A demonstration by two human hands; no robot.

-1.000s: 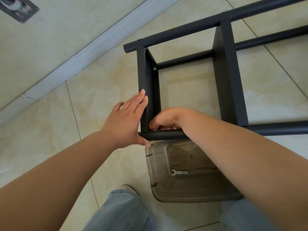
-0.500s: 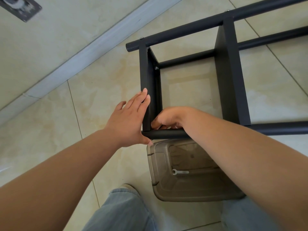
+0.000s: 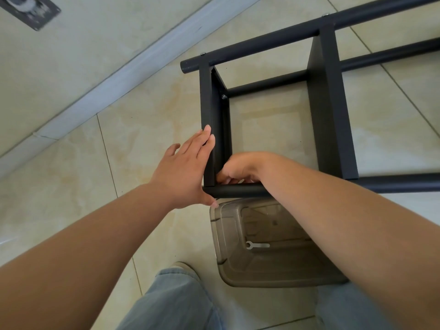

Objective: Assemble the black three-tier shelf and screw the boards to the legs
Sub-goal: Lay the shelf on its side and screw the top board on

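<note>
Bracing the end board (image 3: pixel 206 115) at frame centre with your flat left hand (image 3: pixel 183 172), you curl your right hand (image 3: pixel 238 169) fingers at its corner on the near leg (image 3: pixel 238 190); whether they hold a screw is hidden. Two boards already join the legs.

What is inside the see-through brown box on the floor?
A small silver wrench lies on the bottom of the box. The right forearm covers its right part, so anything there cannot be seen.

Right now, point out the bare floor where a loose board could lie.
Bare tile lies left of the left hand, between the end board and the baseboard. Tile also shows between the two boards. Crowded: the near leg, where both hands, the clear bin and knees meet.
</note>
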